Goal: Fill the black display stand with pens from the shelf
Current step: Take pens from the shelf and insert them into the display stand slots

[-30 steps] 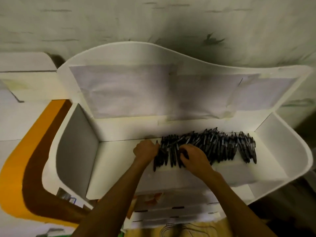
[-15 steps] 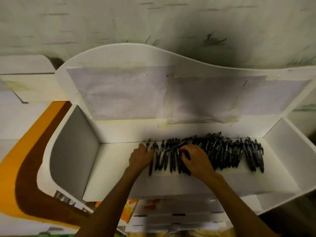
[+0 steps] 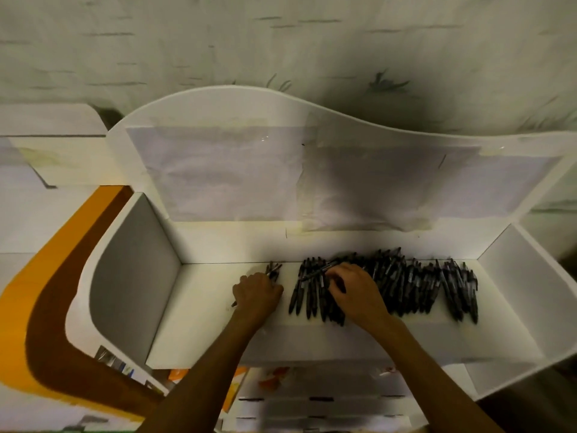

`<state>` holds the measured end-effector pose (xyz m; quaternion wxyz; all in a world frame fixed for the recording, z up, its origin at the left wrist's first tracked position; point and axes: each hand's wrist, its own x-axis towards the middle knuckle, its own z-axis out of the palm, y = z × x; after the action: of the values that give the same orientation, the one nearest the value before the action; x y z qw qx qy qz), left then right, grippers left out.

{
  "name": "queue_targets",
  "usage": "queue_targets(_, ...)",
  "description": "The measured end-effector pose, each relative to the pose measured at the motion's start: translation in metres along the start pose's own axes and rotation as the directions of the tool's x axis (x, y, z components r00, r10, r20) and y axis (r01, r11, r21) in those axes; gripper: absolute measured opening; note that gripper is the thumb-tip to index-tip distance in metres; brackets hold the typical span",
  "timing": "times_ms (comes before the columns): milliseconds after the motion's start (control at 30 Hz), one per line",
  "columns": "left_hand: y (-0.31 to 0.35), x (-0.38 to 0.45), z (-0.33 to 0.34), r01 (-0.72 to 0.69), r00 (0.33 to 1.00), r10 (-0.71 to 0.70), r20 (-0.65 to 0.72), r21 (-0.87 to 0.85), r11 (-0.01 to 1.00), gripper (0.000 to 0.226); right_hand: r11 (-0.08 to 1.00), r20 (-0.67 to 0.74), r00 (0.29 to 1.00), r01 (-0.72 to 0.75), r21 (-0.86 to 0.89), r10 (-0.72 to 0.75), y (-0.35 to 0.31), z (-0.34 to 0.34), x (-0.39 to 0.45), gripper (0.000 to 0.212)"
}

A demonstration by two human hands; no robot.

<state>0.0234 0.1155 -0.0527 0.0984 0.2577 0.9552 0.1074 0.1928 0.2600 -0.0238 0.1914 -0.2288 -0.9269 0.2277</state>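
White shelf seen from above, curved back panel with pale paper sheets taped across it. Heap of black pens lies on the shelf floor, spread from about the middle toward the right end, most lying front to back, some crossed on top. Left hand sits just left of the heap, fingers curled round a small bundle of pens whose tips stick out past the knuckles toward the back wall; this bundle is apart from the main heap, a strip of bare shelf between them. Right hand rests on the left part of the heap, fingers bent down among the pens, fingertips pinching one pen that lies slantwise over the others. Both forearms reach in from the bottom edge. Left of the shelf, an orange and brown curved panel. Below the shelf front, white trays with dark slots, dim and blurred. Black display stand not seen in this view.
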Motion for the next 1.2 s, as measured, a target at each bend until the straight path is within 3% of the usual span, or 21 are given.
queue_targets(100,-0.002,0.002,0.002,0.030,0.999,-0.028,0.017,-0.125,0.992,0.034,1.000,0.003,1.000,0.005,-0.010,-0.005,0.003,-0.003,0.000,0.019)
queue_targets(233,0.008,0.004,0.000,0.078,0.987,-0.012,0.159,-0.409,0.909,0.027,1.000,0.004,1.000,0.008,-0.007,-0.008,0.004,-0.006,-0.001,0.019)
queue_targets(333,0.016,-0.001,0.004,0.083,0.986,-0.008,0.167,-0.445,0.892,0.023,1.000,-0.001,1.000,0.011,0.000,-0.011,0.005,-0.007,-0.001,0.019)
queue_targets(467,0.020,-0.005,0.011,0.040,0.990,0.022,0.140,-0.424,0.905,0.032,1.000,0.004,1.000,0.011,-0.002,-0.011,0.007,-0.011,-0.003,0.020)
queue_targets(667,0.012,0.000,0.012,-0.013,0.984,0.087,0.154,-0.428,0.904,0.023,1.000,0.013,1.000,0.006,-0.008,-0.006,0.009,-0.013,-0.009,0.017)
queue_targets(867,0.018,0.003,0.003,0.009,0.999,0.003,0.040,-0.310,0.951,0.032,1.000,0.041,0.999,0.028,-0.005,-0.027,0.003,-0.011,-0.008,0.017)
queue_targets(1067,-0.020,0.009,-0.008,0.110,0.993,-0.109,0.053,-0.026,0.994,0.032,1.000,0.012,1.000,0.026,-0.007,-0.026,0.003,-0.016,-0.003,0.017)
queue_targets(1200,-0.048,0.014,-0.013,0.163,0.986,-0.161,0.033,-0.096,0.982,0.029,1.000,-0.004,1.000,0.016,-0.003,-0.016,0.001,-0.015,0.003,0.017)
